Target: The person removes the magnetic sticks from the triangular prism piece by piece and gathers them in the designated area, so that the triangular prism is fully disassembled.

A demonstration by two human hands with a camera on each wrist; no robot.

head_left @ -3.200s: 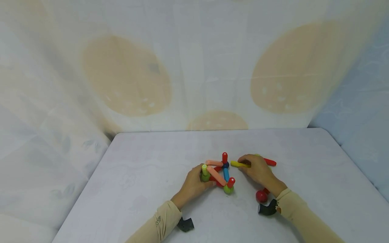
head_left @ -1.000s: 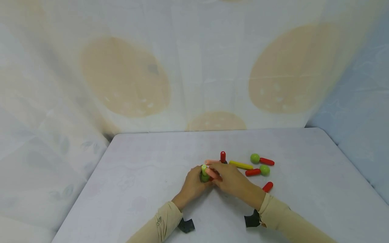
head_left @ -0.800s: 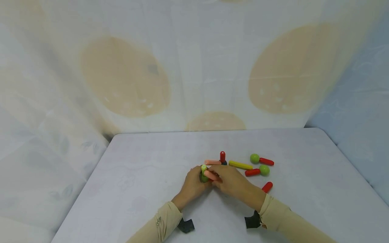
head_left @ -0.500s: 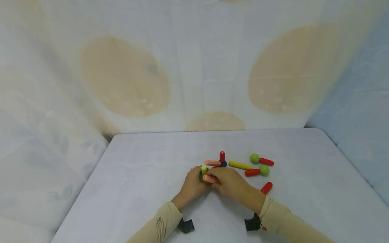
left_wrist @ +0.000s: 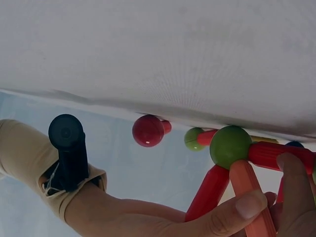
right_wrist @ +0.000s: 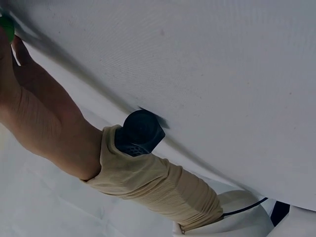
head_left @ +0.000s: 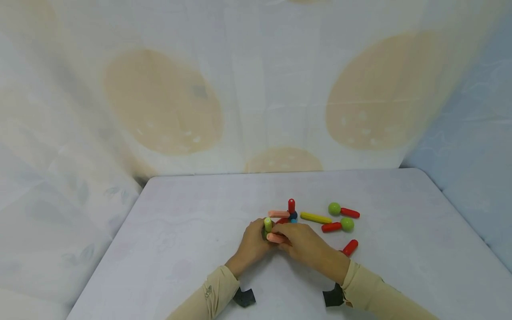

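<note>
Pink rod [head_left: 275,238] pinched by right hand [head_left: 304,244] | left hand [head_left: 253,243] grips green ball [left_wrist: 230,146] joint, mid-surface | best steady the joint, ease rod squarely on.

right hand [head_left: 306,242] leaving the loose yellow stick [head_left: 315,218], crossing to the left hand [head_left: 253,242], lowering the pink stick [head_left: 276,238]

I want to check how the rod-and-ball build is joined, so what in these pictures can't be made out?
- Head view: the right hand covers the near part of the build; its joints are hidden.
- Head view: the left hand hides the ball under the yellow-green rod.
- Left wrist view: the pink rod is cut off by the bottom edge.
- Right wrist view: only a green sliver shows at the left edge.
</note>
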